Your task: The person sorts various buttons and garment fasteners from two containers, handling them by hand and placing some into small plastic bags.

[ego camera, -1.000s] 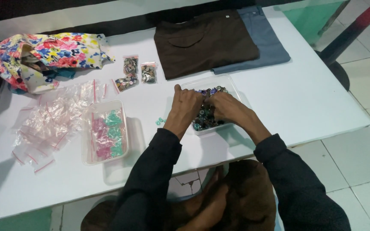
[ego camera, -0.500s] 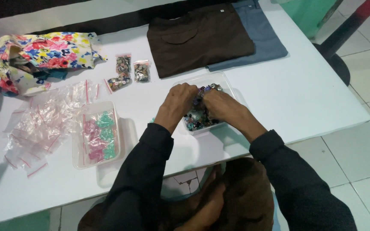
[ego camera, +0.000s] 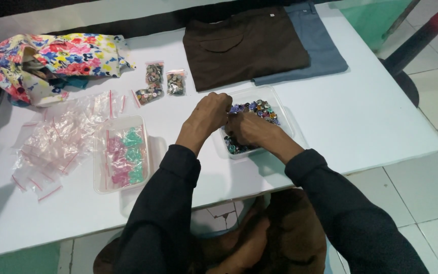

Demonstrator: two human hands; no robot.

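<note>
Both hands meet over a clear plastic tray (ego camera: pixel 282 109) of small mixed-colour buttons (ego camera: pixel 259 107) lying near the middle of the white worktop (ego camera: pixel 371 116). The left hand (ego camera: pixel 209 114) is curled at the tray's left rim, and the right hand (ego camera: pixel 249 129) lies across the tray's near half and covers much of what is in it. The fingers of both hands are bent inward and pressed together where the hands touch; whether they pinch a button or a bag there cannot be told, as the knuckles hide the tips.

To the left stands a second clear tray (ego camera: pixel 121 152) with pink and green pieces, too small to make out. Further left lies a loose heap of empty clear zip bags (ego camera: pixel 57 142). Beyond the hands, three small filled bags (ego camera: pixel 160 83) lie side by side. A flowered cloth bag (ego camera: pixel 51 61) sits at the far left, its left part cut off by the edge. A folded brown garment (ego camera: pixel 244 45) lies over a blue one (ego camera: pixel 320 45) at the far side
</note>
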